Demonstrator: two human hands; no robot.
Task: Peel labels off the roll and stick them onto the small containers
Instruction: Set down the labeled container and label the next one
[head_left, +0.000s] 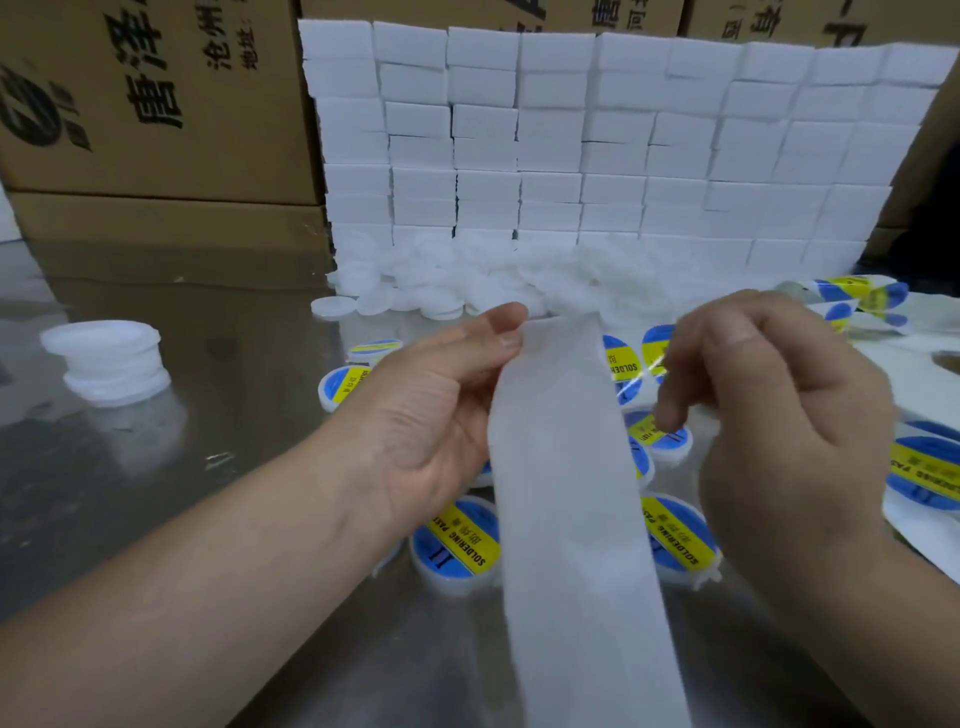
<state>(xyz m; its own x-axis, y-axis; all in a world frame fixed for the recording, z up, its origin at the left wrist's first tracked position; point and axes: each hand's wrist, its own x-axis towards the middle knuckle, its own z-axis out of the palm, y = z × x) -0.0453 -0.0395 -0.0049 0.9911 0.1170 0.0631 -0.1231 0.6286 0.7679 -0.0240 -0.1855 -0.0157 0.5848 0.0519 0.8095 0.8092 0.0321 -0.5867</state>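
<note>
Behind both hands, a wall of white boxes (597, 145) in front of brown cartons (156, 104); at its foot, a heap of plain white lids or containers (467, 280), apparently unlabelled, so plenty probably left to do. Left of the left hand, a small stack of bare white containers (106, 358) on the shiny worktop (218, 467). Below and between the hands, about ten labelled containers (460, 540) with blue-and-yellow labels: that share done. Beyond the right hand, loose label strip (852, 301) with labels on it.

Backing strip (566, 493) long and pale, long axis running from near the camera up and away to the left hand, top end pointing toward the box wall. Left hand (431, 415): grip closed, thumb and fingers pinching the strip's top left edge. Right hand (779, 415): fingers curled in a narrow pinch just right of the strip, on what looks like a clear-edged label (655, 358) mid-peel; hard to tell for sure.
</note>
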